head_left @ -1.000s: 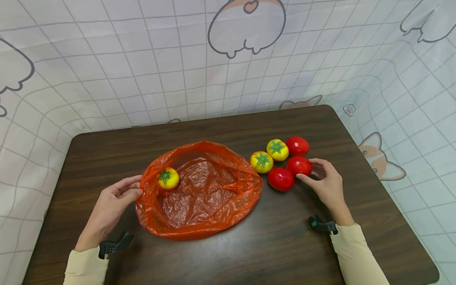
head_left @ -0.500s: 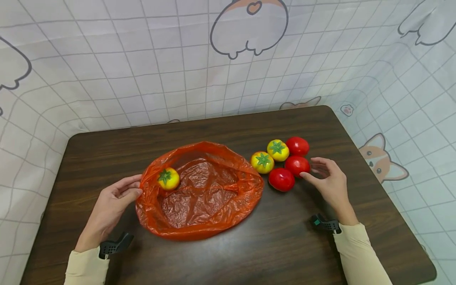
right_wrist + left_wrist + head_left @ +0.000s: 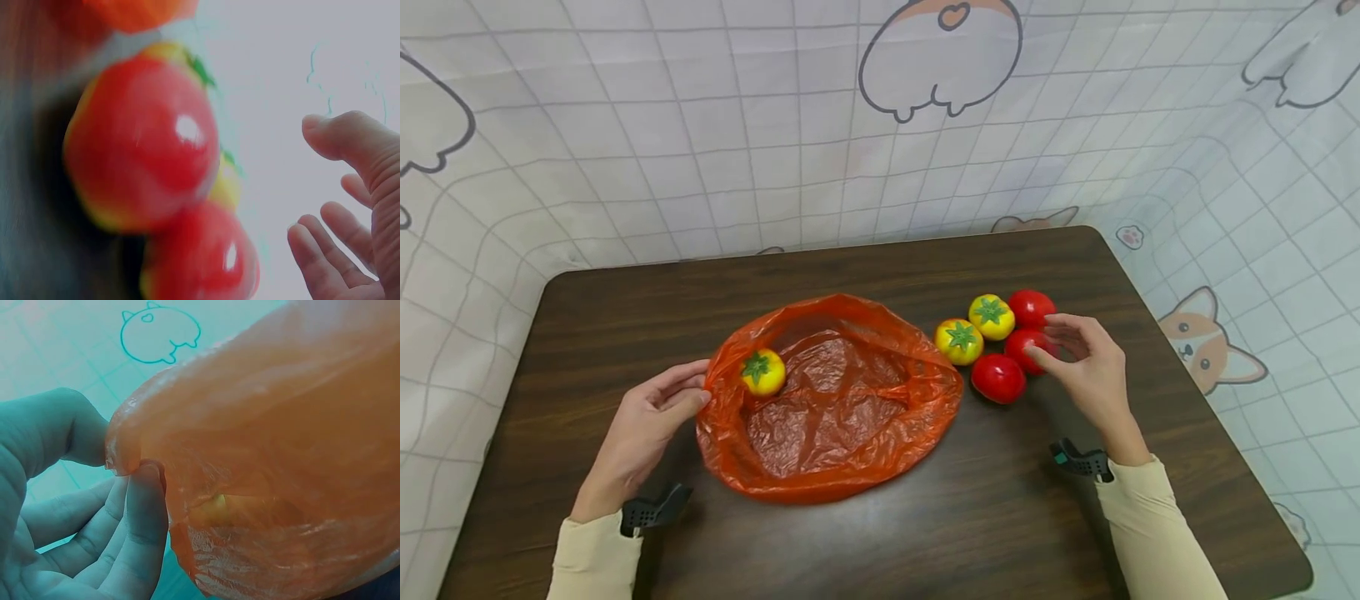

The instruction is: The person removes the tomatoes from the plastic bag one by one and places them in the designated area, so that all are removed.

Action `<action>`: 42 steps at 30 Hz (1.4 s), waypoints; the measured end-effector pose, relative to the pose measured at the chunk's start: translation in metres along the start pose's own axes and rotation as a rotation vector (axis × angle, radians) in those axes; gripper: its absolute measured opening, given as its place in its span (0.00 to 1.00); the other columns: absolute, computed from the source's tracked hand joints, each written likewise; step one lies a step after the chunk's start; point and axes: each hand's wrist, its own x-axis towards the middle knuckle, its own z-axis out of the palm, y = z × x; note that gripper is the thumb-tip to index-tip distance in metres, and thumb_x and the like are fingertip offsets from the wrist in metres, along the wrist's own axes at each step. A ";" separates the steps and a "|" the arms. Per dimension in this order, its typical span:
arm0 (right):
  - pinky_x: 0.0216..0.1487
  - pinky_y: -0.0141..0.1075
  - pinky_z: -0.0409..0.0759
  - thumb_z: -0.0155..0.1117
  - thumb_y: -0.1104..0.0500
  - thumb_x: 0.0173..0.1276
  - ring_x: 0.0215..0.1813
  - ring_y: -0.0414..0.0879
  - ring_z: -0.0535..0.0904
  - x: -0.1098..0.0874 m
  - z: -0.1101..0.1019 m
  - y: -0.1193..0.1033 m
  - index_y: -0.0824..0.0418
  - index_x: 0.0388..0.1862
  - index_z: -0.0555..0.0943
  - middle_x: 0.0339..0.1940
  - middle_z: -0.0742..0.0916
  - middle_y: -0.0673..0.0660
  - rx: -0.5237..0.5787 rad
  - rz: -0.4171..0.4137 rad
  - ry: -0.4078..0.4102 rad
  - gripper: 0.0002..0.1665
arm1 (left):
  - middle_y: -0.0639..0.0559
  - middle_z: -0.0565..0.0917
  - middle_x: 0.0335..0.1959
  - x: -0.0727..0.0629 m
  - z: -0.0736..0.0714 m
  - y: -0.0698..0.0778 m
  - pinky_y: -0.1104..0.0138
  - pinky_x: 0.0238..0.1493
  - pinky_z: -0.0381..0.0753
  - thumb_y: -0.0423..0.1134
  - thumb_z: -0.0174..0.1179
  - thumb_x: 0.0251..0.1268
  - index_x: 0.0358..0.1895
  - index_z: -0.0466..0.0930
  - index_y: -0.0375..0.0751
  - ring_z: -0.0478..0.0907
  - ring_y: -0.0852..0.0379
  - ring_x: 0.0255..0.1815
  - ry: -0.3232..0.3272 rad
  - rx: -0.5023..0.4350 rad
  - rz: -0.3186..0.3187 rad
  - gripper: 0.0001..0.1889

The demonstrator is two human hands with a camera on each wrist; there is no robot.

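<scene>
An orange plastic bag (image 3: 850,483) lies with its mouth spread wide, and one yellow tomato (image 3: 763,372) with a green leafy top sits inside near its left wall. My left hand (image 3: 647,429) pinches the bag's left rim between thumb and forefinger, as the left wrist view shows up close. Right of the bag are two yellow tomatoes (image 3: 958,342) and three red ones (image 3: 997,379), bunched together. My right hand (image 3: 1093,367) hovers by the middle red tomato (image 3: 1021,348), thumb and fingers parted. In the right wrist view a gap separates the hand (image 3: 350,212) from the red tomatoes (image 3: 144,144).
Everything rests on a dark wood-grain table (image 3: 910,542) with rounded corners. A white gridded cloth (image 3: 737,125) with cartoon dogs hangs behind it and along both sides. Each wrist wears a black camera mount (image 3: 1078,458).
My right hand has let go of the middle red tomato, drawn back a little, then come over it from higher up. The left hand keeps its pinch on the bag rim.
</scene>
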 end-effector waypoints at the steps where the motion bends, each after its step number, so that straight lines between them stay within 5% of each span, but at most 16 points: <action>1: 0.56 0.15 0.79 0.80 0.67 0.57 0.51 0.31 0.84 0.001 0.004 -0.004 0.62 0.61 0.81 0.56 0.84 0.57 0.009 -0.011 -0.010 0.31 | 0.64 0.85 0.55 0.000 0.000 0.000 0.78 0.54 0.84 0.43 0.62 0.76 0.74 0.67 0.34 0.86 0.69 0.53 0.002 -0.009 -0.003 0.30; 11: 0.57 0.19 0.82 0.80 0.70 0.56 0.50 0.44 0.86 0.017 0.051 -0.039 0.67 0.57 0.81 0.53 0.85 0.62 0.092 -0.130 -0.125 0.29 | 0.62 0.84 0.56 0.000 -0.003 0.001 0.76 0.55 0.85 0.44 0.62 0.76 0.75 0.67 0.35 0.85 0.68 0.54 0.003 -0.012 -0.004 0.30; 27: 0.59 0.32 0.87 0.80 0.67 0.57 0.52 0.54 0.86 0.030 0.118 -0.083 0.60 0.57 0.83 0.52 0.86 0.61 0.228 -0.212 -0.305 0.28 | 0.61 0.85 0.57 -0.002 -0.001 0.001 0.74 0.57 0.85 0.45 0.63 0.75 0.75 0.68 0.36 0.86 0.66 0.55 -0.004 -0.049 -0.032 0.31; 32: 0.60 0.32 0.86 0.80 0.69 0.57 0.52 0.56 0.86 0.034 0.137 -0.096 0.66 0.57 0.82 0.52 0.86 0.63 0.274 -0.258 -0.333 0.28 | 0.57 0.84 0.57 -0.003 -0.002 0.003 0.73 0.58 0.85 0.44 0.63 0.75 0.74 0.69 0.38 0.85 0.64 0.55 0.001 -0.061 -0.033 0.30; 42: 0.58 0.51 0.87 0.78 0.64 0.62 0.53 0.59 0.86 0.036 0.172 -0.112 0.65 0.58 0.82 0.52 0.86 0.64 0.298 -0.247 -0.433 0.26 | 0.53 0.83 0.58 -0.003 -0.002 0.007 0.72 0.59 0.85 0.45 0.64 0.74 0.74 0.69 0.40 0.85 0.63 0.56 -0.001 -0.061 -0.061 0.30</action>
